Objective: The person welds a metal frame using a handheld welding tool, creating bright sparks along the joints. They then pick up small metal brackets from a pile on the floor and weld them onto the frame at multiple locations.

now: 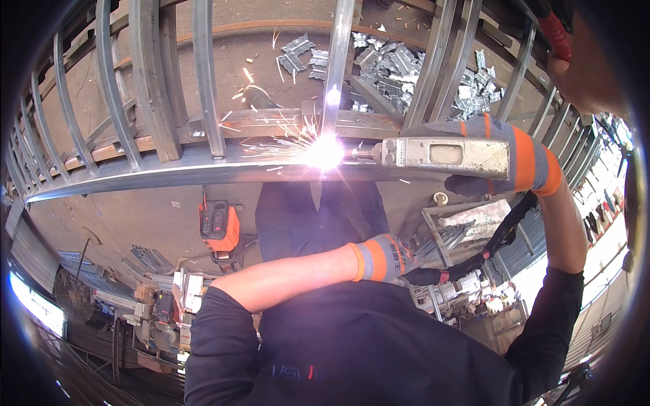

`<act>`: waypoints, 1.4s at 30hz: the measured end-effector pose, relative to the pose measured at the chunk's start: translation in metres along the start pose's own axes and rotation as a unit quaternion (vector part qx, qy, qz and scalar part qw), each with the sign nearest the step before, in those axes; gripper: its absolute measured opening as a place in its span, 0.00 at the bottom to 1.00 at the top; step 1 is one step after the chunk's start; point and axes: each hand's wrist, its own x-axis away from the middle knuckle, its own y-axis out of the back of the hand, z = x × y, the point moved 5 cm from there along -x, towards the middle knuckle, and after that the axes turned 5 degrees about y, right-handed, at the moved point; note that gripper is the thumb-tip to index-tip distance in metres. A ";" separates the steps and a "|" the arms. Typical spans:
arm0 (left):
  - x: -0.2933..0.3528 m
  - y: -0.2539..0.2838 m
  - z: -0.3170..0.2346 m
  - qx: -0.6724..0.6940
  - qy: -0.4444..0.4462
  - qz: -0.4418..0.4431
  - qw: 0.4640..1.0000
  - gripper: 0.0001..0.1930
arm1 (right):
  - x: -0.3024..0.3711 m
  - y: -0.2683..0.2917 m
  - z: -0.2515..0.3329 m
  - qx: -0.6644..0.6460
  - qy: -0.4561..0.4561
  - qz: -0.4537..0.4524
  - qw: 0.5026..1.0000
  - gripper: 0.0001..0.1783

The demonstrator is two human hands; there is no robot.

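"Orange-banded right hand (pixel 525 154), quick: holding what?"
"From here I'm seeing it clasping the welding gun (pixel 474 155), its nozzle (pixel 363 153) facing the bright arc (pixel 323 152) where upright bar (pixel 338 61) is meeting long rail (pixel 217 174). Left hand (pixel 384 258) is lying near the black cable (pixel 467 266); I can't tell its grip."
"Step?"
"Welding that joint, I'm judging; next move is probably calling for a steady nozzle."

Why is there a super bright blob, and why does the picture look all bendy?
Head view: white glare just left of the boxy tool washes out the metal there; head view again: the fisheye lens probably bows the long metal beam, and the picture's corners go dark.
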 end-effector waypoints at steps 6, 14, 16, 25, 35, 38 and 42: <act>0.002 0.003 -0.002 -0.005 -0.002 -0.002 1.000 0.27 | 0.005 -0.002 0.001 -0.037 0.032 -0.026 0.998 0.36; 0.005 0.011 0.004 0.007 0.014 0.019 1.000 0.27 | 0.010 0.017 0.029 0.052 0.109 -0.023 0.992 0.41; 0.014 0.012 0.010 -0.001 0.019 0.004 1.000 0.26 | -0.004 0.017 0.049 -0.006 0.166 -0.030 0.986 0.42; 0.082 -0.011 0.064 -0.150 0.115 0.033 0.981 0.28 | -0.113 -0.012 0.099 -0.034 0.139 0.001 0.990 0.39; 0.150 -0.003 0.047 -0.102 0.053 -0.023 0.993 0.24 | -0.175 -0.029 0.161 -0.084 0.082 0.009 0.993 0.37; 0.172 -0.002 0.044 -0.091 0.045 -0.022 0.995 0.21 | -0.208 -0.039 0.182 -0.030 0.185 -0.036 0.982 0.34; 0.190 -0.005 0.051 -0.095 0.048 -0.026 0.994 0.22 | -0.246 -0.047 0.192 -0.043 0.147 0.020 0.988 0.31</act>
